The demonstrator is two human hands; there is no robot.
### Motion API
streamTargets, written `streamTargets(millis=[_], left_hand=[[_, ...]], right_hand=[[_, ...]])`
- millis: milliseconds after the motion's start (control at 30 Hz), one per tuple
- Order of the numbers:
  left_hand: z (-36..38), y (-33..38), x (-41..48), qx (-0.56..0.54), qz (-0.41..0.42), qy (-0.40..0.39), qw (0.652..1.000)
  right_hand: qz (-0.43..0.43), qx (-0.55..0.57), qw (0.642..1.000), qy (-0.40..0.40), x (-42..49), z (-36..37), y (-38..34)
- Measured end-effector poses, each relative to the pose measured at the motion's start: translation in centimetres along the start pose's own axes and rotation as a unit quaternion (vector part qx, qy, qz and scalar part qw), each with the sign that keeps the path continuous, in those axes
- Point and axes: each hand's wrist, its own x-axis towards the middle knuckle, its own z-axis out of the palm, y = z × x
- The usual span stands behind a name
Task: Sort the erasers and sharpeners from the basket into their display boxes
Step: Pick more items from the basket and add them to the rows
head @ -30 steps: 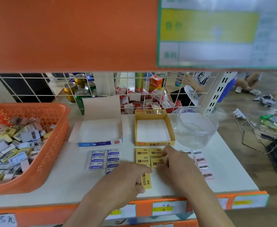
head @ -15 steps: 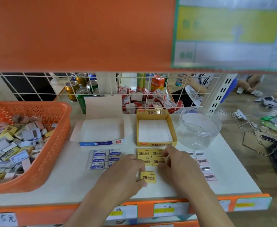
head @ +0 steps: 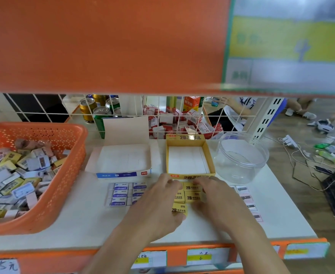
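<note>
Yellow 2B erasers (head: 193,197): small flat rect. packs, maybe five, black print.

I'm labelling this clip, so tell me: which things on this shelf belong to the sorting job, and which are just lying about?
Job: orange basket, yellow 2B erasers, blue erasers, yellow display box, blue display box, clear tub (probably), left hand, right hand.

Lying about: drink cans, red-and-white packs behind the grid, cables on the floor.
</note>
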Motion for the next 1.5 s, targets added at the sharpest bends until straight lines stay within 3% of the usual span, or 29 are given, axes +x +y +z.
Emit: streamTargets(millis=[1133, 1300, 1400, 1500], left_hand=[[-0.8, -1.3, 0.7, -0.047, -0.020, -0.045, 0.998], [-3.4, -0.9, -0.8, -0.032, -0.021, 0.041, 0.998], [-6.4, -1.8, -2.4, 0.005, -0.039, 0.130, 0.991], [-9.8, -4.2, -5.5, 0.079, -0.084, 0.169, 0.979]], right_hand=[[0.008, -0.023, 0.999, -0.034, 0.7, -1.1, -0.4], [-0.028, -0.032, 0.998, 0.044, 0.3, -2.0, -2.0], [-0.103, -0.028, 0.991, 0.084, 0.7, -1.7, -5.1], [-0.179, -0.016, 0.980, 0.082, 1.1, -1.0, -9.5]])
